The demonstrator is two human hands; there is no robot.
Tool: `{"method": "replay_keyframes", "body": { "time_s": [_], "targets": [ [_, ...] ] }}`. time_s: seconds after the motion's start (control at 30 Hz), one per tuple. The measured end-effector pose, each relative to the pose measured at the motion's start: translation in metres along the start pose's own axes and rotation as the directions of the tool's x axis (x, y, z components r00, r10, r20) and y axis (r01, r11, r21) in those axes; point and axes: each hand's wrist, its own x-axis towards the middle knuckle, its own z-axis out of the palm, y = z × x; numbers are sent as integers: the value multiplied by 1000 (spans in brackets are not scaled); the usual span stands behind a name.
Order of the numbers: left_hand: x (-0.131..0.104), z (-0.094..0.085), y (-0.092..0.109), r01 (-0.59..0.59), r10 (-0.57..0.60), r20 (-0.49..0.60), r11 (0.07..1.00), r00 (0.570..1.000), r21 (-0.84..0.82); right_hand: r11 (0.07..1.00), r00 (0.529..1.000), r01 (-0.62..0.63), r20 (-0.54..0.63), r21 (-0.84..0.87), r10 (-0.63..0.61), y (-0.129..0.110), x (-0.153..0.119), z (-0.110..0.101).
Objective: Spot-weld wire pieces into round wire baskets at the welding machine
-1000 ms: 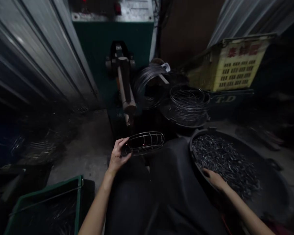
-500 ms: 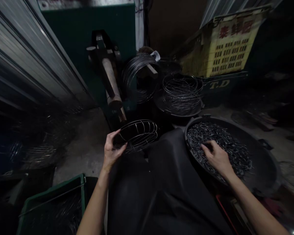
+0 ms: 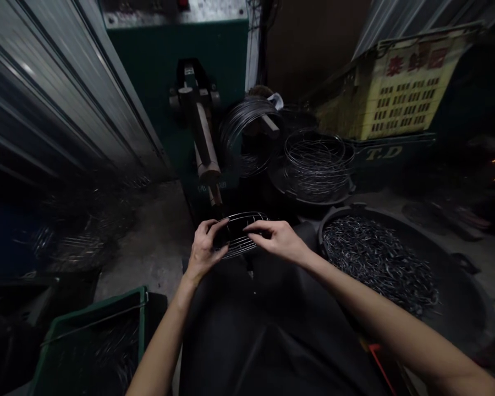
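My left hand (image 3: 202,250) grips the left side of a round wire cage (image 3: 243,247) made of curved metal wires, held low in front of a welding-like machine arm (image 3: 208,157). My right hand (image 3: 284,240) reaches to the cage's right part, with thumb and fingers closed in a pinch. Anything between those fingertips is too small and dark to make out. Below both hands lies a dark apron (image 3: 264,324) over my lap. To the right, a wide black basin (image 3: 449,286) contains many small bent metal pieces (image 3: 375,258).
Behind the cage stands a green machine cabinet (image 3: 148,66). Coiled wire (image 3: 247,118) hangs beside it, and wire rings (image 3: 317,159) are stacked in another basin. A yellow crate (image 3: 412,88) is at back right; a green crate (image 3: 94,313) sits at lower left.
My right hand has moved left from the metal pieces in the basin to the wire cage. My left hand still holds the cage. The camera view has shifted slightly.
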Motion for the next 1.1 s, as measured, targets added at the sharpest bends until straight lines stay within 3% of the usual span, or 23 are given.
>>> {"method": "replay_keyframes", "body": {
  "time_s": [0.07, 0.17, 0.3, 0.4, 0.67, 0.9, 1.1],
  "targets": [
    [-1, -4, 3, 10, -9, 9, 1000, 1000, -15, 945, 991, 129, 9, -300, -133, 2, 10, 11],
    [-3, -12, 4, 29, -30, -17, 998, 999, -56, 725, 939, 332, 137, -603, -315, 6, 17, 22],
    [-6, -19, -1, 50, -55, -47, 993, 997, -110, 492, 796, 501, 155, -712, -585, 9, 21, 26],
    [-7, -19, -6, 47, -58, -74, 990, 996, -136, 395, 706, 535, 138, -747, -695, 10, 23, 28],
    [-6, -15, -15, 38, -53, -133, 993, 990, -113, 313, 691, 491, 145, -813, -708, 15, 30, 36],
    [0, -4, -32, 10, -18, -169, 999, 985, -51, 232, 614, 458, 116, -858, -781, 16, 43, 39],
    [6, -2, -43, -10, 4, -188, 999, 982, -32, 285, 643, 473, 105, -834, -758, 23, 51, 45]
  ]
}}
